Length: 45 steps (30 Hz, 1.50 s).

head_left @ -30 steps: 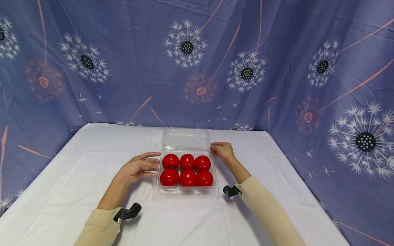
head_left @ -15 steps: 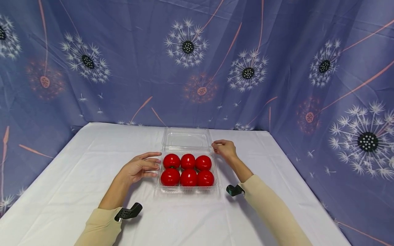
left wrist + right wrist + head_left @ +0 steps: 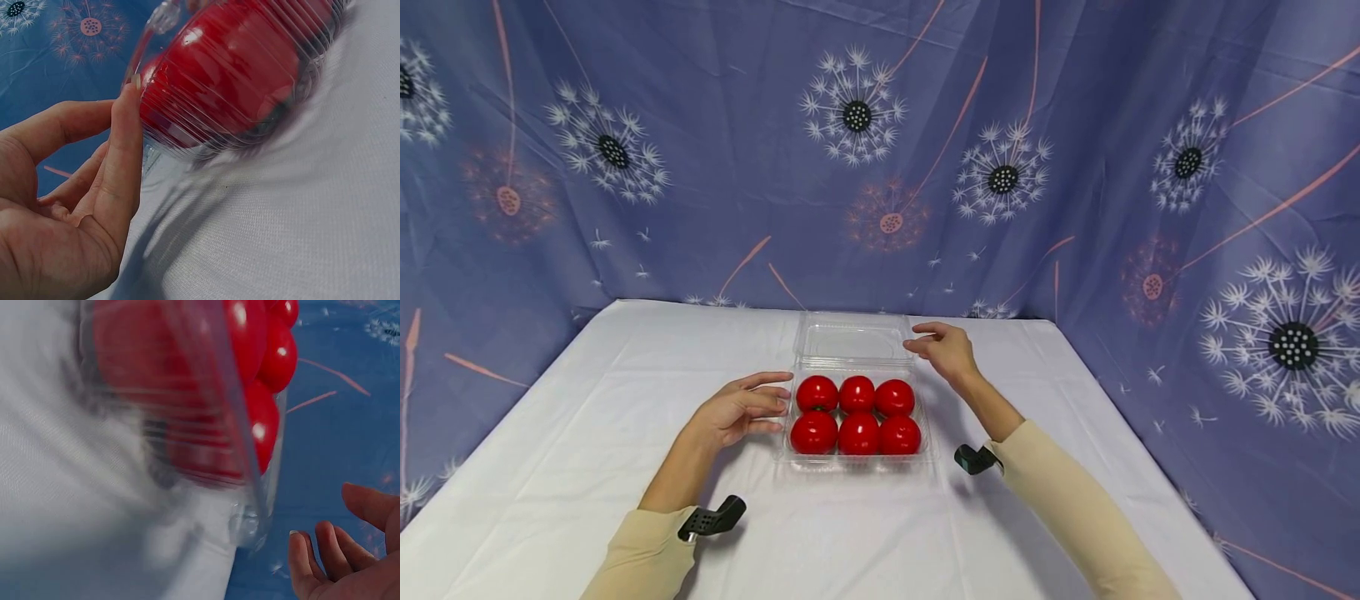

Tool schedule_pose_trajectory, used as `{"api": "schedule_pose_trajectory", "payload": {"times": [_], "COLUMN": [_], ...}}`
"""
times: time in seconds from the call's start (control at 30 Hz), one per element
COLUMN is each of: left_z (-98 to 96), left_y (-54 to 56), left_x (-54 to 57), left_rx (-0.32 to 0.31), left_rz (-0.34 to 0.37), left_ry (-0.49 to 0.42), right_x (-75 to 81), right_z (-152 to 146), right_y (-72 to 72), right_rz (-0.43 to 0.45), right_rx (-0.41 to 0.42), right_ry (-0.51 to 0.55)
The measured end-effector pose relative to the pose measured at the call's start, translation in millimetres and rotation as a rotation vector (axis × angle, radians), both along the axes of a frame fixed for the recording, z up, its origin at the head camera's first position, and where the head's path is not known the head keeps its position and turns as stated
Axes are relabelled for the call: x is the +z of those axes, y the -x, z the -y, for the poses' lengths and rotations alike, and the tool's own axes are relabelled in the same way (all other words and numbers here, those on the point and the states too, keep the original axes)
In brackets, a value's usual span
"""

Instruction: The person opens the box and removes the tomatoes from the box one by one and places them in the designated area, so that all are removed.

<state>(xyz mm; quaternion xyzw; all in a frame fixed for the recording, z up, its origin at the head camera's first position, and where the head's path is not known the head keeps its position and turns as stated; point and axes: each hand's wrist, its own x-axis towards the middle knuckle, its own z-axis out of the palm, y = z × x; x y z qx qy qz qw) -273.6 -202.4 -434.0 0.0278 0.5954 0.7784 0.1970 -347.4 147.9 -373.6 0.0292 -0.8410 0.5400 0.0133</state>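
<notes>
1. Centrally, the clear plastic clamshell tray (image 3: 857, 458) sat on the white tablecloth (image 3: 587, 400), its longer sides running left to right, with six red tomatoes (image 3: 859, 433) inside in two rows of three.

2. Its clear lid (image 3: 853, 340) lay folded back on the far side of the tray, joined along the tray's far long edge (the plastic was so transparent that its outline showed mostly as glints).

3. The right hand (image 3: 947, 350) was the nearer one to the lid, hovering by its right edge; from those fingertips the lid stretched away to the left. The thumb and fingers stood apart, loosely bent, with nothing gripped between them. Whether a fingertip touched the plastic, I could not tell.

4. The left hand (image 3: 726, 412) was beside the tray's left wall, fingers spread and relaxed, not wrapped round anything. In the left wrist view one fingertip met the rim. The tomatoes lay directly to its right, the lid farther off.

5. Each wrist carried a small black camera, and a blue dandelion-print curtain (image 3: 737, 150) hung behind the table.
</notes>
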Motion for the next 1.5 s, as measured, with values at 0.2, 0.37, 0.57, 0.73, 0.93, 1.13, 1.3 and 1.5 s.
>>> {"api": "schedule_pose_trajectory", "payload": {"times": [0.2, 0.37, 0.57, 0.73, 0.93, 1.13, 1.3, 1.5], "left_z": [0.4, 0.8, 0.0, -0.5, -0.4, -0.2, -0.3, -0.9], "left_y": [0.7, 1.0, 0.1, 0.0, 0.0, 0.1, -0.2, -0.7], "left_x": [-0.6, -1.1, -0.1, 0.5, 0.1, 0.1, 1.1, 2.5], "left_rx": [0.005, 0.002, -0.002, 0.001, 0.006, 0.005, -0.002, -0.001], "left_rz": [0.001, 0.002, -0.004, -0.002, 0.000, 0.003, 0.004, 0.007], "left_ry": [-0.002, -0.009, -0.013, -0.015, -0.017, -0.025, -0.033, -0.028], "right_x": [9.8, 13.4, 13.0, 8.8, 5.2, 3.2, 1.7, -1.4], "right_z": [11, 24, 40, 55, 74, 89, 98, 107], "right_y": [-9.4, -16.8, -24.2, -29.7, -34.7, -40.0, -44.3, -47.1], "right_rz": [-0.041, -0.039, -0.041, -0.065, -0.092, -0.089, -0.092, -0.096], "right_rx": [0.055, 0.096, 0.152, 0.193, 0.233, 0.269, 0.302, 0.323], "right_ry": [-0.008, -0.045, -0.066, -0.094, -0.122, -0.134, -0.149, -0.184]}}
